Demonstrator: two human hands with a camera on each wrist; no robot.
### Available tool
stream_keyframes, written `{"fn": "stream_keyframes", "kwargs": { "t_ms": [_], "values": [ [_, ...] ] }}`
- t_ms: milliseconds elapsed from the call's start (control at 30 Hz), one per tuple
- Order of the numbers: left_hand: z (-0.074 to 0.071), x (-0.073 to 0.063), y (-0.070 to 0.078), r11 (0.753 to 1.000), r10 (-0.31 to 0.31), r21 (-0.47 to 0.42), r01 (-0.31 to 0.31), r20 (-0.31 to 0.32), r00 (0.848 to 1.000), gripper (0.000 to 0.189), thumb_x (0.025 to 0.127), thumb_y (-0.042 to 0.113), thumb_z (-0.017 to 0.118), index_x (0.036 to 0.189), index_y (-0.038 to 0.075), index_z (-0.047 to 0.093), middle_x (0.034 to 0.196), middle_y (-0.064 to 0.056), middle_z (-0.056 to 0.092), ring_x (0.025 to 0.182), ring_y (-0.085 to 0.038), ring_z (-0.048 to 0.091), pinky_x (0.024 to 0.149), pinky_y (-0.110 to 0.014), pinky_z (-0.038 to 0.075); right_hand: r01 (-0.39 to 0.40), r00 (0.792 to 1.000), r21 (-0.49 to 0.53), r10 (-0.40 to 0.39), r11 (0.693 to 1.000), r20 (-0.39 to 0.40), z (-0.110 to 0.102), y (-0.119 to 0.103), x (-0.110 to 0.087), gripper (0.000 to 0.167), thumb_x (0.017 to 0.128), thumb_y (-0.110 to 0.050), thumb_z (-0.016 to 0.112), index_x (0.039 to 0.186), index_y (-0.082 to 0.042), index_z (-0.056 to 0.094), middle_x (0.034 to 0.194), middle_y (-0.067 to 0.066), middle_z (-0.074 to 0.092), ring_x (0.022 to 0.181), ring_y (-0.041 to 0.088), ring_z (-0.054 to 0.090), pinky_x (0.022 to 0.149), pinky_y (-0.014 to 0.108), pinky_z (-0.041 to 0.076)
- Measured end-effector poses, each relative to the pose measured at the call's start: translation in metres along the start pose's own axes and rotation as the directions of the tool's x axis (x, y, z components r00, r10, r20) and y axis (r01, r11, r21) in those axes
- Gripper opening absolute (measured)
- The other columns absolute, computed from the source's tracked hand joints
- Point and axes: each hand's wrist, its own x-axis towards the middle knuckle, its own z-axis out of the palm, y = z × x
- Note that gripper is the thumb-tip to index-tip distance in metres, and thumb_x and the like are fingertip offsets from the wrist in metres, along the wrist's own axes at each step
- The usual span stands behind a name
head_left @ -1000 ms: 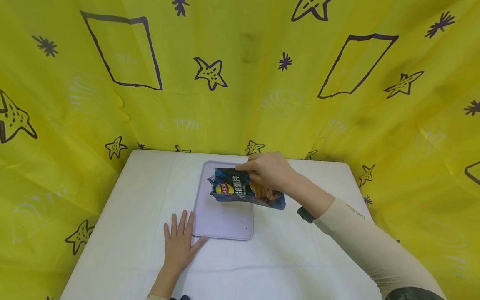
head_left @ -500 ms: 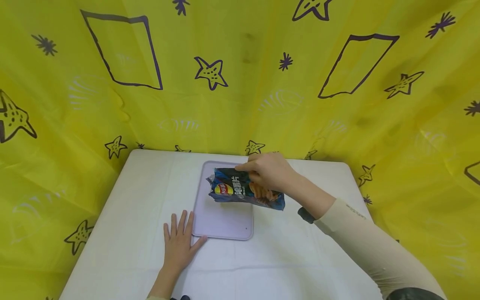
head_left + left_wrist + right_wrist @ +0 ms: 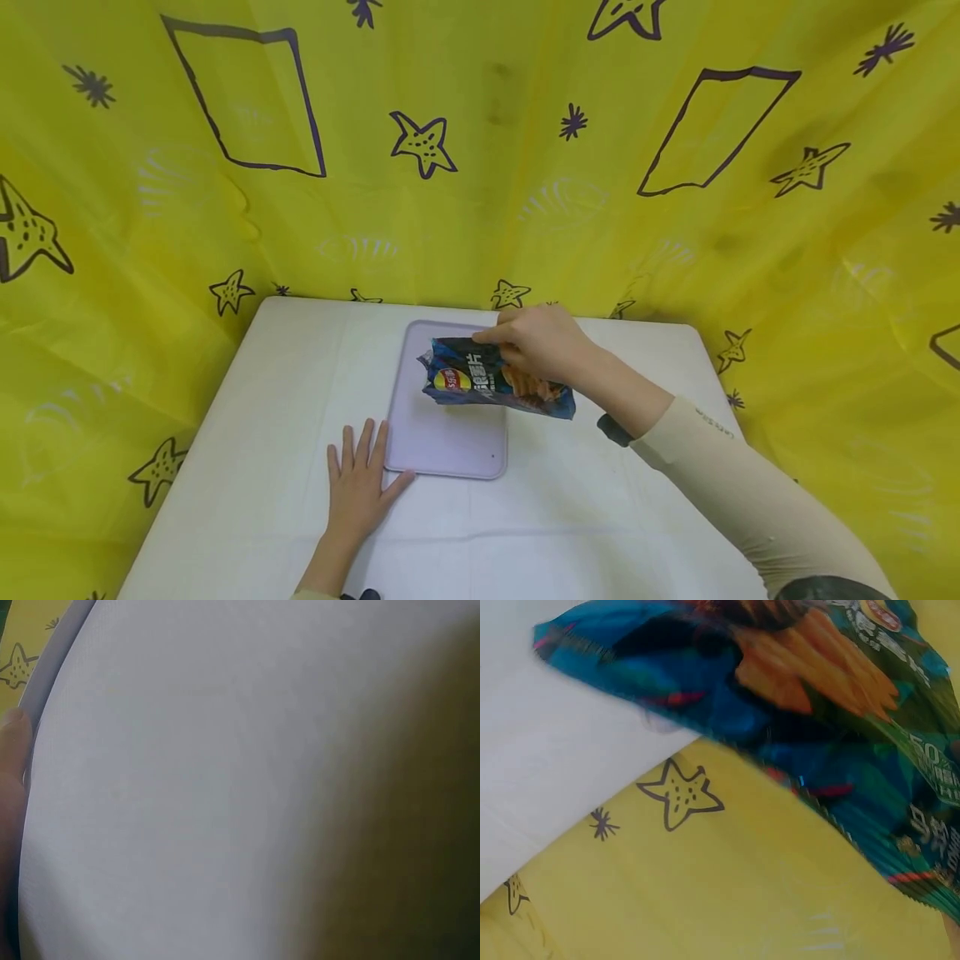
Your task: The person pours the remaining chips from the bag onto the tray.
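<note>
While the left hand [image 3: 360, 492] is lying flat with its fingers spread beside the tray [image 3: 442, 446], grasping nothing, the right hand [image 3: 543, 342] is gripping a bag of chips [image 3: 491, 375] by its upper edge. The bag is hanging over the far part of the tray, its right end jutting past the rim and over the white surface [image 3: 570, 517]. To my eye, that one-sided hold is inviting trouble: slick wrapping could be slipping from the fingers, or the bag could be swinging round and landing half off the tray. Its left end is looking ragged, though I cannot tell whether it is torn; if it is, a tilt could be spilling whatever is inside. The left hand is worrying me less, but its thumb and index fingertip are sitting so near the rim that a small push could be sliding the tray askew.
</note>
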Motion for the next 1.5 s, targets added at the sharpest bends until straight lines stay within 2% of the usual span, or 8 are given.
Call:
{"fn": "stream_keyframes", "kwargs": {
  "t_ms": [167, 367, 600, 833, 1033, 1200, 1500],
  "values": [
    [-0.0005, 0.0011, -0.0003, 1.0, -0.008, 0.01, 0.008, 0.023, 1.0, 0.096, 0.084, 0.063, 0.065, 0.157, 0.012, 0.029, 0.162, -0.019, 0.027, 0.149, -0.051, 0.012, 0.115, -0.07, 0.005, -0.006, 0.999, 0.02, 0.007, 1.0, -0.037, -0.0042, 0.0016, -0.0007, 0.038, 0.09, -0.01, 0.065, 0.119, -0.032, 0.075, 0.08, -0.007, 0.066, 0.058, 0.01, 0.05, 0.044, 0.022, 0.035],
    [-0.0006, 0.0009, -0.0002, 1.0, -0.003, 0.012, 0.002, 0.021, 1.0, 0.096, 0.084, 0.063, 0.065, 0.157, 0.011, 0.03, 0.162, -0.019, 0.028, 0.149, -0.051, 0.012, 0.115, -0.071, 0.006, 0.017, 0.999, -0.009, -0.017, 1.0, -0.051, -0.0032, 0.0035, -0.0019, 0.039, 0.09, -0.01, 0.065, 0.119, -0.033, 0.075, 0.077, -0.007, 0.065, 0.054, 0.008, 0.046, 0.042, 0.021, 0.03],
    [-0.0001, 0.0007, -0.0004, 1.0, -0.007, 0.024, 0.007, 0.032, 0.999, 0.096, 0.084, 0.063, 0.065, 0.158, 0.013, 0.029, 0.162, -0.019, 0.027, 0.149, -0.05, 0.012, 0.115, -0.071, 0.006, 0.026, 0.996, 0.009, -0.025, 1.0, -0.085, -0.0035, 0.0038, -0.0014, 0.039, 0.089, -0.008, 0.065, 0.119, -0.032, 0.075, 0.078, -0.007, 0.065, 0.053, 0.009, 0.043, 0.042, 0.021, 0.027],
    [-0.0013, 0.0023, -0.0003, 1.0, -0.01, 0.017, 0.01, 0.035, 0.999, 0.096, 0.085, 0.063, 0.064, 0.158, 0.013, 0.028, 0.163, -0.018, 0.026, 0.15, -0.05, 0.011, 0.116, -0.07, 0.004, 0.029, 0.998, -0.001, -0.029, 1.0, -0.056, -0.0032, 0.0046, -0.0017, 0.039, 0.09, -0.008, 0.064, 0.118, -0.032, 0.075, 0.071, -0.008, 0.058, 0.051, 0.009, 0.04, 0.042, 0.022, 0.025],
    [-0.0032, 0.0027, 0.0015, 1.0, -0.016, 0.026, 0.014, 0.041, 0.999, 0.097, 0.084, 0.063, 0.065, 0.158, 0.012, 0.028, 0.163, -0.018, 0.026, 0.149, -0.05, 0.012, 0.116, -0.07, 0.005, 0.025, 0.998, 0.013, -0.024, 1.0, -0.06, -0.0065, 0.0053, -0.0016, 0.039, 0.089, -0.007, 0.064, 0.117, -0.031, 0.076, 0.072, -0.007, 0.06, 0.052, 0.009, 0.04, 0.043, 0.022, 0.026],
    [-0.0036, 0.0015, 0.0024, 1.0, -0.009, 0.018, 0.009, 0.017, 1.0, 0.095, 0.083, 0.063, 0.066, 0.156, 0.011, 0.033, 0.16, -0.02, 0.031, 0.148, -0.052, 0.016, 0.114, -0.071, 0.008, 0.035, 0.998, 0.008, -0.035, 0.999, -0.061, -0.0067, 0.0052, -0.0008, 0.039, 0.089, -0.007, 0.063, 0.117, -0.032, 0.076, 0.07, -0.008, 0.058, 0.051, 0.009, 0.036, 0.043, 0.022, 0.021],
    [-0.0043, 0.0012, 0.0029, 1.0, -0.013, 0.012, 0.013, 0.019, 1.0, 0.095, 0.083, 0.062, 0.067, 0.156, 0.011, 0.032, 0.161, -0.02, 0.03, 0.148, -0.052, 0.015, 0.115, -0.071, 0.007, 0.017, 0.999, -0.008, -0.017, 1.0, -0.037, -0.0056, 0.0039, 0.0001, 0.04, 0.09, -0.008, 0.063, 0.119, -0.033, 0.075, 0.073, -0.008, 0.062, 0.053, 0.009, 0.042, 0.043, 0.022, 0.026]
  ]
}}
